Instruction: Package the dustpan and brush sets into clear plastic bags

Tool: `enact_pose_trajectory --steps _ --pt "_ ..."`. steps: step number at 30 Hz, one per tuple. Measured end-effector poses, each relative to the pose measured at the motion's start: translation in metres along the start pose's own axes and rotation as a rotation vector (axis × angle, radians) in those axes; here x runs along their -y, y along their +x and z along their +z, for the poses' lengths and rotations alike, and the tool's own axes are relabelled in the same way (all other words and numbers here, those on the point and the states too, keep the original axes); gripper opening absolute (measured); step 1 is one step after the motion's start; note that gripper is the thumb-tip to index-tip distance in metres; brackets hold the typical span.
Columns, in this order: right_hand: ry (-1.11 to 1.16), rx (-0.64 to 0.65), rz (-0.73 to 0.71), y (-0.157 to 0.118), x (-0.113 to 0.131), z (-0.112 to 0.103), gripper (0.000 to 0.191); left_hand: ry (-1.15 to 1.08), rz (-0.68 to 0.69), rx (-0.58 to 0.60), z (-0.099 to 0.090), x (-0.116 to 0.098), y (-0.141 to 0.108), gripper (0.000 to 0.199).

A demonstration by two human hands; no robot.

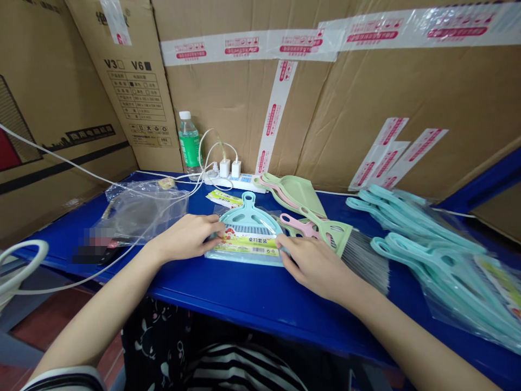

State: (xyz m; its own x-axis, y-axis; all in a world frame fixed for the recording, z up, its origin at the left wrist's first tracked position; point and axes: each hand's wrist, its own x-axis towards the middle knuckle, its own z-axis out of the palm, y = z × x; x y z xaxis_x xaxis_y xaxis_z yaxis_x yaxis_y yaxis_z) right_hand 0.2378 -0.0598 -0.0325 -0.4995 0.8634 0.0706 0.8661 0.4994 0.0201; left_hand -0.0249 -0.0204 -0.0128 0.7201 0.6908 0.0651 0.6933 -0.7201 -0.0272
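A light-blue dustpan and brush set lies flat on the blue table in front of me, its handle pointing away. Across its middle runs a yellow and white printed label, and clear plastic shows around it. My left hand is closed on the left edge, fingers curled near the label's end. At the opposite edge my right hand grips the set, its thumb toward me. The fingertips of both hands are partly hidden. Just beyond my right hand lie green dustpans, pink handles and a grey-bristled brush.
Bagged light-blue sets are piled on the right. Clear plastic bags lie on the left beside a dark object. A bottle and a power strip stand before cardboard boxes. White cables cross the left side.
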Motion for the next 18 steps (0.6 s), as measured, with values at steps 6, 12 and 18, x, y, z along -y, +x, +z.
enact_pose_trajectory --steps 6,12,18 --pt "-0.015 -0.03 -0.035 -0.0005 0.0 0.001 0.015 0.125 -0.154 0.025 -0.0004 -0.0034 0.0016 0.018" --pt "0.018 -0.071 -0.095 -0.0015 0.0 0.0022 0.016 0.193 -0.245 0.08 -0.0006 -0.0047 0.0031 0.017" --pt "0.095 -0.065 -0.136 -0.0021 0.0013 0.0008 0.019 0.225 -0.262 0.093 -0.0017 -0.0054 0.0032 0.013"
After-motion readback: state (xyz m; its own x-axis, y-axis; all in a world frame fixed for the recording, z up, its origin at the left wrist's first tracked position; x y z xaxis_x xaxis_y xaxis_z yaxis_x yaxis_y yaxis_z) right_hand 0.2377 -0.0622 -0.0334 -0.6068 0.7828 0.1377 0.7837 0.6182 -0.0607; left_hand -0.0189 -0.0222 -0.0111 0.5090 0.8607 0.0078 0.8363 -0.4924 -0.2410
